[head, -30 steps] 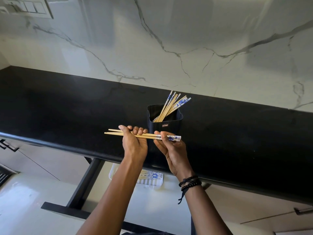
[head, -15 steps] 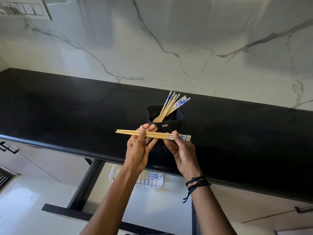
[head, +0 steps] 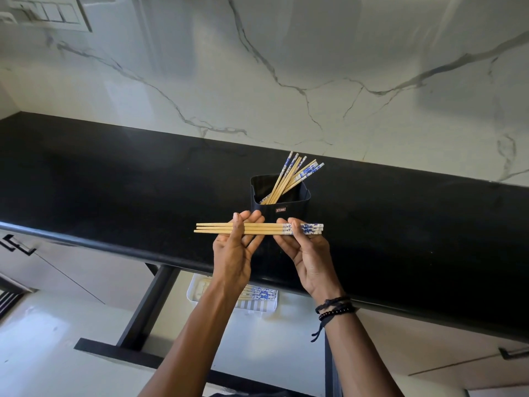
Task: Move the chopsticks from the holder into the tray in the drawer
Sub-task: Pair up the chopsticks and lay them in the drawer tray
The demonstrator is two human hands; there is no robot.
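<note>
We hold a small bundle of chopsticks level across both hands, just in front of the black holder on the worktop. Left hand pinches the bare wooden ends, thumb over the top, fingers loosely curled beneath; right hand pinches the blue-patterned ends the same way. More chopsticks lean in the holder, patterned tips up. Below the holder, under the worktop edge, the white tray sits in the open drawer, some sticks already in it. Judgement: square the tips first, keep the bundle level, lower it lengthwise along the tray, patterned ends matching those already laid.
</note>
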